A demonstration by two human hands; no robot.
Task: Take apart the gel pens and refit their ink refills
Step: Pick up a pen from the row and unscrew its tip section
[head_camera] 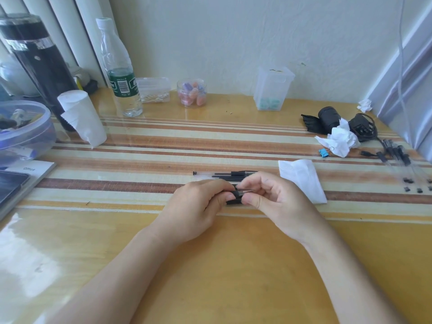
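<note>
My left hand (198,204) and my right hand (273,199) meet at the middle of the desk, both closed on a gel pen (235,197). Its black grip section shows between the fingertips; a thin metal tip pokes toward the right hand. Most of the pen is hidden inside my fingers. Just behind my hands lies a clear pen barrel with loose black refills (224,175) on the striped mat. At the far right edge lie several more clear pens with black parts (397,157).
A folded white tissue (301,181) lies right of my hands. Crumpled tissue (339,141), a blue binder clip (323,152) and black items sit at the back right. A water bottle (119,73), paper roll (81,118), jars and a blue lidded tub (23,129) stand along the back and left.
</note>
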